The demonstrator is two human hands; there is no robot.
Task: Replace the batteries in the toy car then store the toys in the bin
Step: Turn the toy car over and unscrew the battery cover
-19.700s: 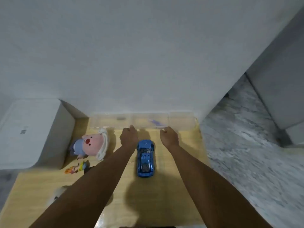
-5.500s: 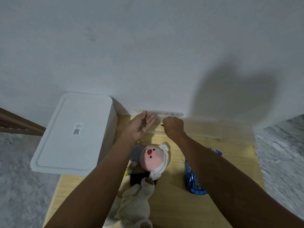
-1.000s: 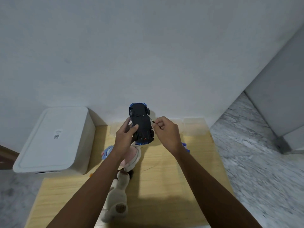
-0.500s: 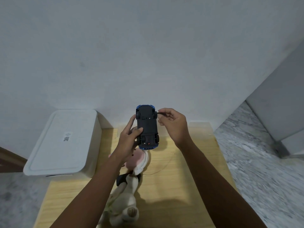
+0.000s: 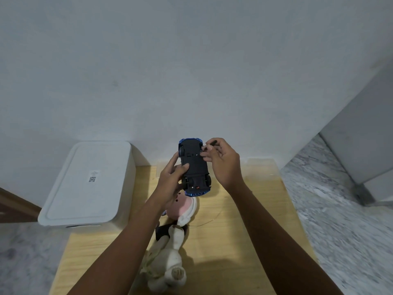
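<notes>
Lying nearest the wearer on the wooden table (image 5: 244, 241) is a cream plush toy (image 5: 168, 265), and just beyond it a pink plush toy (image 5: 182, 206), partly hidden behind the left forearm. Above these, lifted clear of the table, the toy car (image 5: 194, 167) is held upside down with its dark underside facing the camera. The left hand (image 5: 172, 184) grips it from the left side, thumb curled over the chassis and fingers wrapped behind. The right hand (image 5: 223, 160) has its fingers curled in a pinch around a small dark screwdriver (image 5: 211, 143), with the fingertips against the far right part of the underside; whether the tool tip is seated in a screw cannot be told. To the left stands the white bin (image 5: 89, 184), lid closed, beside the table and against the wall. No batteries are visible.

Judgement: the step in hand is opening the battery compartment, an early stage of the task. The next move calls for a steady hold on the car, the tip kept square in the screw, and care that the loosened screw does not drop. The bin lid remains to be opened before storage
</notes>
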